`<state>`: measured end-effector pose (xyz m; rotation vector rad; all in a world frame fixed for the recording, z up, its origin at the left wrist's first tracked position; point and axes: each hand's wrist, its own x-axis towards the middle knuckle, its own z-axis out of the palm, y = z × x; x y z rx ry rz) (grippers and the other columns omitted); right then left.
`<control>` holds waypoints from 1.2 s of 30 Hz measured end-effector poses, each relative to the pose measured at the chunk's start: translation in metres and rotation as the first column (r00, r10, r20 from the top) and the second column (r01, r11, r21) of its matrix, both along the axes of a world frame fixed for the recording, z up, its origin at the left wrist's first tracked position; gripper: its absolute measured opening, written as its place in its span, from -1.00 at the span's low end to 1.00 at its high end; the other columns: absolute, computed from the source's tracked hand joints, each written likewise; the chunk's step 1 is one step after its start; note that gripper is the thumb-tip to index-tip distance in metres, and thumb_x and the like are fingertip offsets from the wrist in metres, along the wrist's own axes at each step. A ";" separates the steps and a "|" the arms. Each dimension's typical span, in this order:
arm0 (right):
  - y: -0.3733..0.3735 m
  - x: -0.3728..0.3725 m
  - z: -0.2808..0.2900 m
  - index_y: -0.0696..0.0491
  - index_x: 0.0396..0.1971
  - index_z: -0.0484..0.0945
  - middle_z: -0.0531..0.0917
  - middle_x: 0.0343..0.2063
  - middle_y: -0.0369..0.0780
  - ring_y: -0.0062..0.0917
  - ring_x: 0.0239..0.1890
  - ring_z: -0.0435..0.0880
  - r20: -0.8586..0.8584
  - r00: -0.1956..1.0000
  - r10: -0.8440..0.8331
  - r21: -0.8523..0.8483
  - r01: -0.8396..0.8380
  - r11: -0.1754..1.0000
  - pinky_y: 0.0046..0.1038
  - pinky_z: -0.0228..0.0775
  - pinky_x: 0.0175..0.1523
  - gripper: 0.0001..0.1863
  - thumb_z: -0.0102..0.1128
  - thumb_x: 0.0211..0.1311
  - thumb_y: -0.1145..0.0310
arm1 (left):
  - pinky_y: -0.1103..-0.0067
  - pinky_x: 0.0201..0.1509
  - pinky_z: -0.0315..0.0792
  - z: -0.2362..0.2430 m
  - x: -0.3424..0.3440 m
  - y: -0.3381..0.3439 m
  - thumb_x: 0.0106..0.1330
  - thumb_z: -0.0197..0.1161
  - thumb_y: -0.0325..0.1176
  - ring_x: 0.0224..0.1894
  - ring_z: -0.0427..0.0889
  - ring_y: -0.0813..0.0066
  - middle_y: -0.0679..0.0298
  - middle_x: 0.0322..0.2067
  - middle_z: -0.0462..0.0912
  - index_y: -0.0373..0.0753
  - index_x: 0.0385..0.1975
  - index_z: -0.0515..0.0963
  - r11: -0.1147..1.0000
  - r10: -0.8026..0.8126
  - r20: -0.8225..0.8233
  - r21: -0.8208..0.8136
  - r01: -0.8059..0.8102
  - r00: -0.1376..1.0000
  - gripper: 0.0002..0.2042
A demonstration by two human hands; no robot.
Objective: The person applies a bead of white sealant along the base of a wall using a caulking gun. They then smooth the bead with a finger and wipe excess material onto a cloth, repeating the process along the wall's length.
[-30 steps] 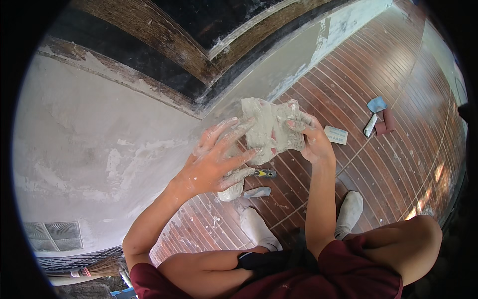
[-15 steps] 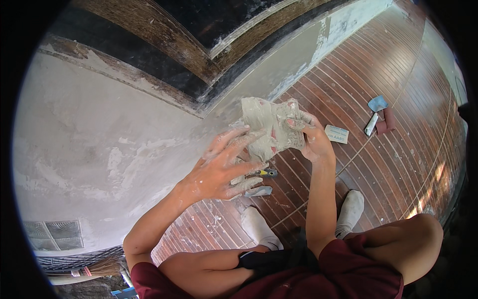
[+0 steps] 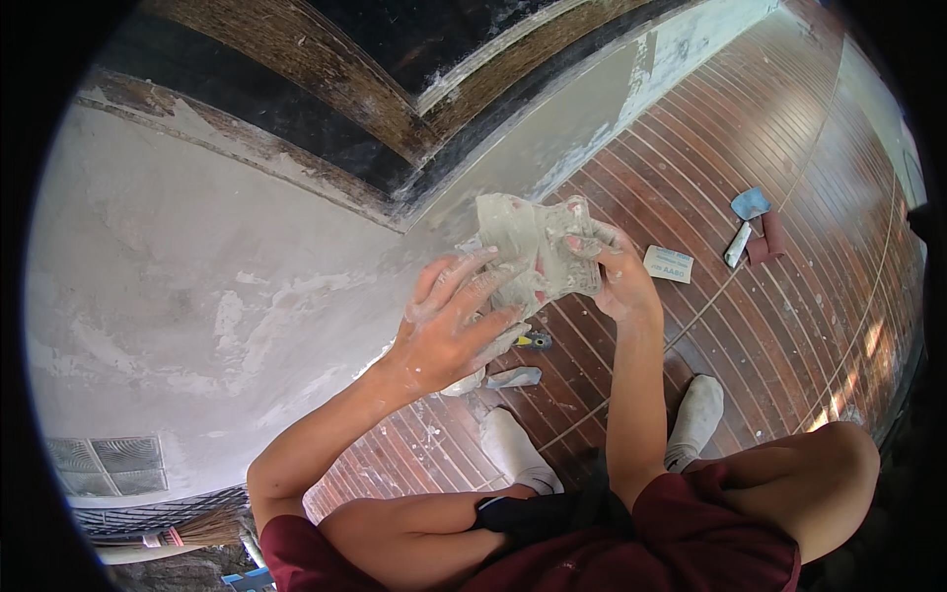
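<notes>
A flat, crumpled plastic piece [image 3: 538, 247], smeared with grey-white putty and showing small red patches, is held up between my hands. My right hand [image 3: 619, 268] grips its right edge, with the thumb on the smeared face. My left hand [image 3: 454, 318], coated in putty, has its fingers stretched out and apart over the lower left edge. Whether those fingertips press on the plastic is hard to tell. Below it on the floor lie a tool with a yellow and black handle [image 3: 536, 339] and a pale blue-grey piece [image 3: 515, 377], both partly hidden.
A patchy plastered wall [image 3: 197, 266] rises on the left, under a dark wooden frame [image 3: 424, 138]. On the brown grooved floor [image 3: 730, 326] at right lie a printed card [image 3: 668, 263], a blue piece [image 3: 751, 203], a white-handled tool [image 3: 737, 245] and a maroon roll [image 3: 767, 240].
My left hand has shifted slightly, its fingers drawing together and upward along the plastic's left edge. More of the pale piece on the floor shows. My right hand stays nearly still.
</notes>
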<state>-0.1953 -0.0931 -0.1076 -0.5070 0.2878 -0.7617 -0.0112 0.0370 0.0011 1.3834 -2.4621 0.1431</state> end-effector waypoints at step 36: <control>-0.013 -0.060 -0.056 0.34 -0.06 0.44 0.62 -0.14 -0.01 -0.27 -0.13 0.69 -0.152 0.936 -0.319 0.218 0.346 0.912 -0.20 0.61 -0.05 -0.71 -0.03 0.27 0.51 | 0.23 0.22 0.25 0.084 -0.424 -0.237 0.17 0.23 -0.38 0.14 0.35 0.01 -0.12 0.05 0.33 -0.38 -0.14 0.47 0.940 -0.341 -0.939 -0.341 -0.008 0.039 -0.70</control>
